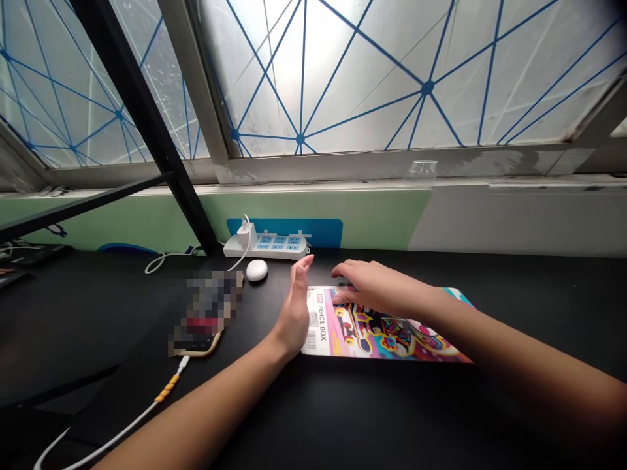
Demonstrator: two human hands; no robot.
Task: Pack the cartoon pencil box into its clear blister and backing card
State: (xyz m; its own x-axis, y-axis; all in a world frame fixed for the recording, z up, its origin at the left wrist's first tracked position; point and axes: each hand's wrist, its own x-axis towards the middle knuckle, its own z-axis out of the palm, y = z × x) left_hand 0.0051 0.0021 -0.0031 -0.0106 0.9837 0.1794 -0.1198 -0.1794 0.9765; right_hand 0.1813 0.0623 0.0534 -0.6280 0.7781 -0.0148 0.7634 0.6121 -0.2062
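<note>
A flat, colourful pack printed "PENCIL BOX" (386, 329) lies on the black table, with cartoon pictures on its face and a white label strip at its left end. My left hand (294, 313) stands on edge against that left end, fingers stretched out and pointing away from me. Over the far left part of the pack is my right hand (369, 284), palm down, its fingers apart and slightly bent; whether the fingertips touch the surface is hard to tell. My right forearm hides part of the pack's right side.
A phone (208, 316), blurred out, lies left with a white charging cable (122, 427) plugged in. Behind it sit a white earbud case (257, 270) and a power strip (279, 245) with a charger. A black metal post (147, 124) slants at left before the window (343, 78).
</note>
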